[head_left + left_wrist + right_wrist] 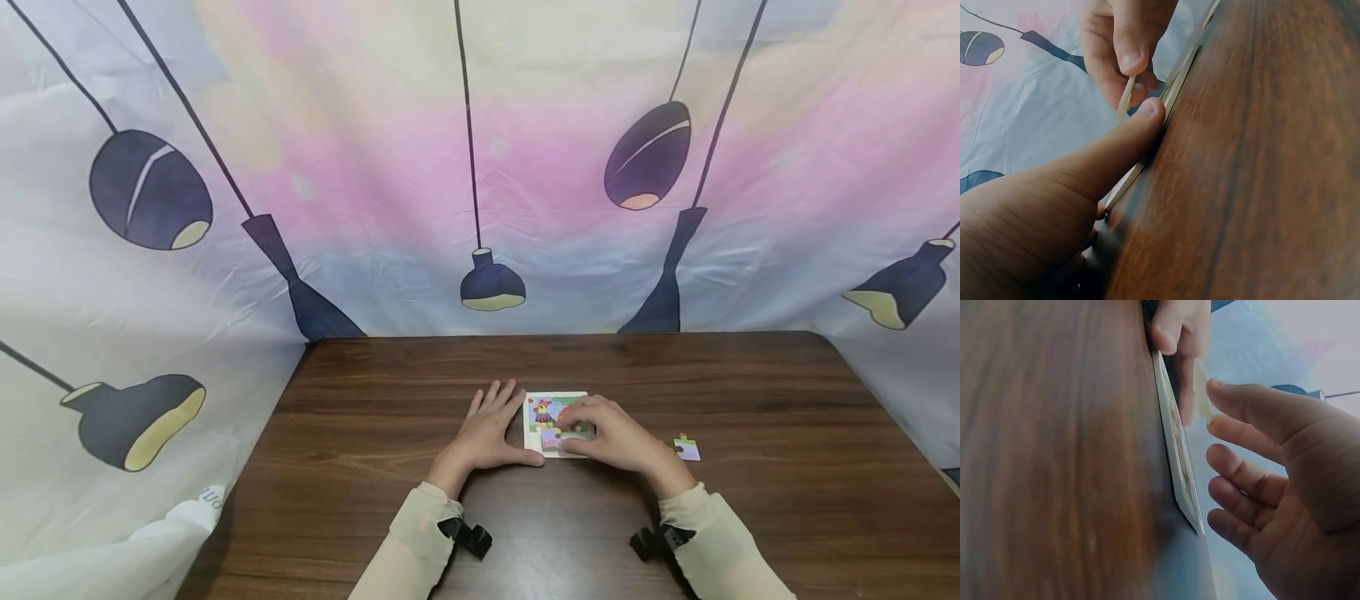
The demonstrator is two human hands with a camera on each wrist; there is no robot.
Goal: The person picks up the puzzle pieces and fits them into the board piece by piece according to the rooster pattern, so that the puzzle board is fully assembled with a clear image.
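A small jigsaw puzzle in a pale frame lies on the table, its picture showing a cartoon figure on the left part. My left hand is spread along its left side, fingers straight and thumb touching the near edge. Above the frame's near part, my right hand pinches a puzzle piece between thumb and index finger. That piece is tilted and raised off the board in both wrist views. My right hand hides much of the picture's right side.
A loose puzzle piece lies on the brown wooden table, right of the frame and close to my right wrist. A printed cloth with lamp shapes hangs behind the table and at its sides.
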